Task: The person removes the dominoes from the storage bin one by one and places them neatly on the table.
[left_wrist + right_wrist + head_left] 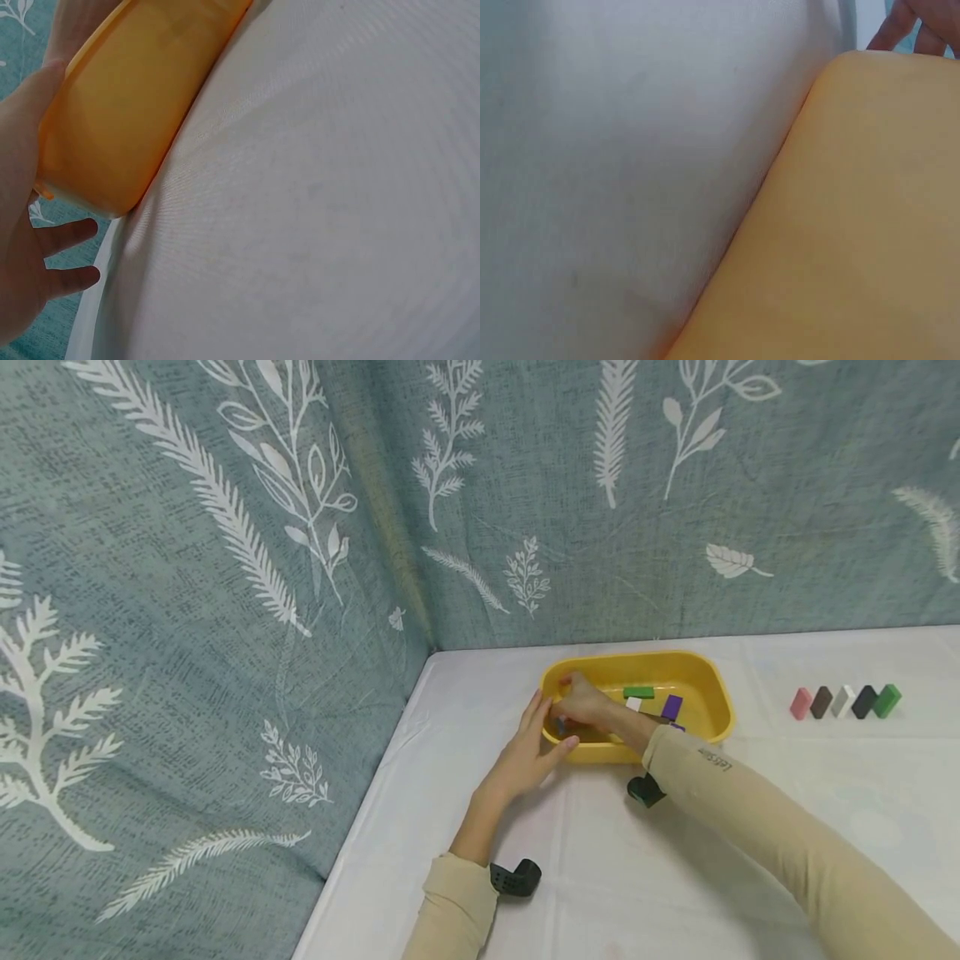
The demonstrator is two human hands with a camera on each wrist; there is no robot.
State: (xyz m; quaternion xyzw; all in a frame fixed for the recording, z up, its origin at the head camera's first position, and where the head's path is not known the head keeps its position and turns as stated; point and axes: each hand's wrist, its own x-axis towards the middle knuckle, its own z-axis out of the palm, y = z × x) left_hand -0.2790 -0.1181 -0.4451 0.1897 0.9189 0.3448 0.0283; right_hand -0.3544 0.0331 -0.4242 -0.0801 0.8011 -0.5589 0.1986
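A yellow plastic tub (pixel 607 753) holds several small blocks, among them a green block (pixel 639 692), a white block (pixel 633 703) and a purple block (pixel 672 707). Inside its left end, my right hand (pixel 585 703) reaches down with bent fingers; a bluish block (pixel 560 725) shows beside them, and I cannot tell whether they grip anything. Against the tub's left end rests my left hand (pixel 527 757), fingers spread and fairly straight, thumb at the front side. The left wrist view shows this hand (pixel 22 202) against the tub's outer wall (pixel 127 112). The tub wall (pixel 855 210) fills much of the right wrist view.
Right of the tub, a row of upright blocks stands on the white tablecloth (pixel 825 827): pink (pixel 801 703), brown (pixel 821 702), white (pixel 843 702), black (pixel 865 702) and green (pixel 888 702). A patterned curtain (pixel 562 510) hangs behind and to the left.
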